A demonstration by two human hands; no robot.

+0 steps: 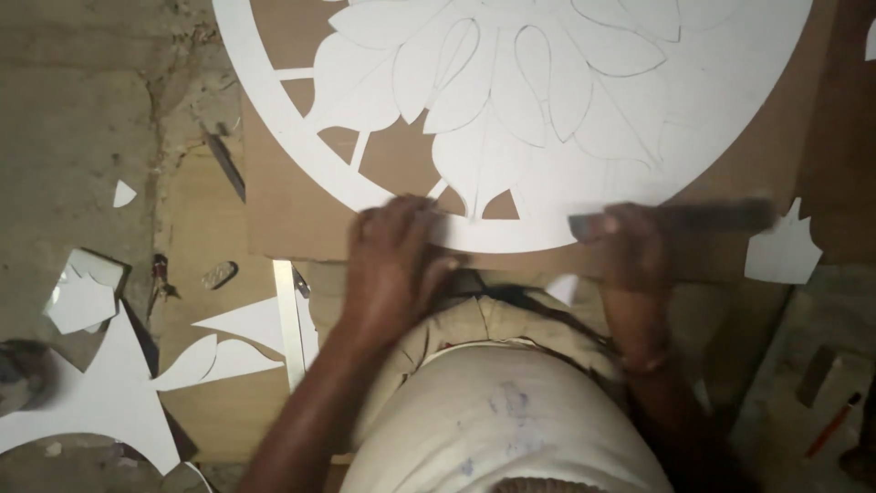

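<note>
While the left hand (394,260) presses flat, fingers spread, on the near rim of the round white cut-out sheet (511,119), the right hand (634,242) is clenched around a dark blurred tool (675,219) lying on that rim. Brown board (292,215) sits under the sheet. White offcuts (109,383) lie left of the left hand.

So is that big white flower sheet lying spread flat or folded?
Spread flat: the white sheet lies open on brown board, with no fold visible, the left hand pressing its rim.
</note>
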